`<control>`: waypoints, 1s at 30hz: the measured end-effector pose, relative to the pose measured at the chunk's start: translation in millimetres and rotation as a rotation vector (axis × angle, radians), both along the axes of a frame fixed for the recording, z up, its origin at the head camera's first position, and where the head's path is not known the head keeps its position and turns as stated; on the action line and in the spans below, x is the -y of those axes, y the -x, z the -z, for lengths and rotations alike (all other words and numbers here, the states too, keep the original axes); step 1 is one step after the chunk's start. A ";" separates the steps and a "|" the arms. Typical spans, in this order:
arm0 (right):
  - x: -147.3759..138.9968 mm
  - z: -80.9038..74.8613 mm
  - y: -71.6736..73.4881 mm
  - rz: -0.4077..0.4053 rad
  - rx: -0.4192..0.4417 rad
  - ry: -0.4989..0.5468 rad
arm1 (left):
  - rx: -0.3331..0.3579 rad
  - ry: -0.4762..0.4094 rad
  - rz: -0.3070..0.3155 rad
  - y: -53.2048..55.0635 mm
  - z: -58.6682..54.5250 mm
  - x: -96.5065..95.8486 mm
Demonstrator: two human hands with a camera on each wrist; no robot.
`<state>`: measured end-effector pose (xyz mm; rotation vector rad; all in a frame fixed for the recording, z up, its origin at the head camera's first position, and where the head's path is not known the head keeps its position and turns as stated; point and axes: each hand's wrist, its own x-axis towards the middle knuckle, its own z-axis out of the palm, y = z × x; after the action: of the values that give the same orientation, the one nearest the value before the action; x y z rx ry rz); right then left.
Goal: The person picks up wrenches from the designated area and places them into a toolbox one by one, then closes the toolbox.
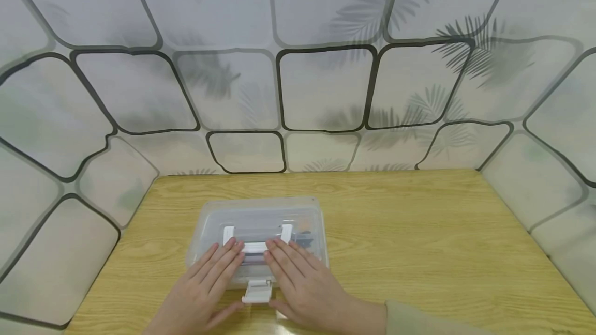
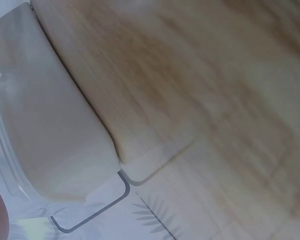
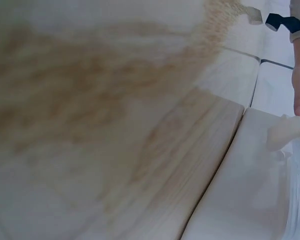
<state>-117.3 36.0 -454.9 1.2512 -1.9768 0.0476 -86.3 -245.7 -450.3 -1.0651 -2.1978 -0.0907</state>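
A clear plastic storage box (image 1: 211,216) with a white handle (image 1: 255,247) lies on the wooden table. Its white latch (image 1: 257,291) sticks out from the near side. Straight fingers of my left hand (image 1: 205,286) rest on the lid at the handle's left end. My right hand (image 1: 309,288) lies likewise at the right end, fingers together. Both thumbs point in toward the latch from either side. Dark and orange shapes show faintly through the lid. In the left wrist view the box's side wall (image 2: 55,120) stands at the left; the right wrist view shows the latch (image 3: 282,132) beside a thumb.
The wooden table (image 1: 419,242) runs on to the right of the box. Patterned wall covering (image 1: 326,87) with outlined stone shapes and leaf prints rises behind the table and along both sides.
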 end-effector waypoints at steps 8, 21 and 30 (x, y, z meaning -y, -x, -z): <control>1.3 -1.6 0.5 -0.004 -0.017 0.032 | -0.013 -0.010 0.009 2.9 -1.8 -1.8; 5.9 -3.0 7.0 -0.029 -0.104 0.073 | -0.039 0.027 0.058 11.1 -6.4 1.4; 4.9 -5.7 10.2 -0.054 -0.106 0.075 | -0.114 0.015 0.084 16.9 -7.8 -1.7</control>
<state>-127.6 31.1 -449.2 1.2333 -1.8343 0.0796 -103.2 -244.1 -442.5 -1.1428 -2.0554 -0.0502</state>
